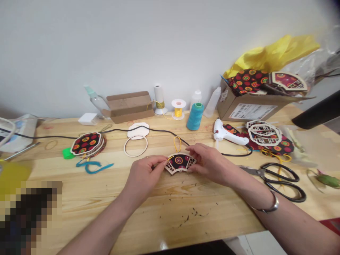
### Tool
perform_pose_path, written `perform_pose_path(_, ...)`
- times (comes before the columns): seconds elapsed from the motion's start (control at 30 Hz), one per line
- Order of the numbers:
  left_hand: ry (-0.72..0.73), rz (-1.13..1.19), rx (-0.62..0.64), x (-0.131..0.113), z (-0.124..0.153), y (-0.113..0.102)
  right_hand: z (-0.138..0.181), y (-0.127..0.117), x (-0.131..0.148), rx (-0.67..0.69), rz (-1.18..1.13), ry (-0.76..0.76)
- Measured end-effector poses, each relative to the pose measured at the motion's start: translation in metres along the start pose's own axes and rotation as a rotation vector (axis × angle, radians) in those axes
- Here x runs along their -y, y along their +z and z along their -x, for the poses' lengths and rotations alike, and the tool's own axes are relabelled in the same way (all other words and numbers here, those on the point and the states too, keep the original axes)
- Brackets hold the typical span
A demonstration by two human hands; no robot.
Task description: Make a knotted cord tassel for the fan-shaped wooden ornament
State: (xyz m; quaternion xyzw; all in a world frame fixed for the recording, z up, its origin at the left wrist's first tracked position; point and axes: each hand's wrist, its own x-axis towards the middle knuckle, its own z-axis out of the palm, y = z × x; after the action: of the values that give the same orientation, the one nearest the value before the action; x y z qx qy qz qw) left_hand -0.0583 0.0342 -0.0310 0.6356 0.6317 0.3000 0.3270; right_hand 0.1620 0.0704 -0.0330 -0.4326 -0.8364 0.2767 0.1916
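Note:
A small fan-shaped wooden ornament (180, 162) with dark patterned fabric lies on the wooden table (170, 205). A yellow cord loop (177, 143) runs up from its top. My left hand (145, 172) pinches the ornament's left edge with fingers closed. My right hand (209, 161) grips its right side, fingers curled over the edge. A silver bangle (271, 205) circles my right wrist.
Black scissors (278, 179) lie to the right, a white glue gun (228, 135) with black cord behind. A stack of fabric pieces (87, 143), a wooden ring (135, 146), thread spools (195, 116), bottles and a cardboard box (249, 106) line the back.

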Motion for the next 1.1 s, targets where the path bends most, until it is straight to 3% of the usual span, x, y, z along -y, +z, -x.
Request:
perform_pose_path(0.33, 0.022, 0.025, 0.006, 0.000, 0.001, -0.001, 0.001, -0.004, 0.006, 0.019, 0.010, -0.010)
perform_pose_path(0.5, 0.049, 0.100, -0.098, 0.000, -0.001, -0.001, 0.003, -0.010, 0.008, -0.049, 0.004, -0.067)
perform_pose_path(0.77, -0.047, 0.167, -0.110, -0.005, -0.002, -0.005, 0.006, -0.015, 0.012, 0.037, 0.085, -0.088)
perform_pose_path(0.97, -0.054, 0.234, -0.074, -0.014, 0.002, -0.006, 0.005, -0.015, 0.011, -0.062, 0.030, -0.155)
perform_pose_path(1.1, -0.058, 0.300, -0.009, -0.016, 0.005, -0.005, 0.003, -0.009, 0.011, -0.149, -0.171, -0.054)
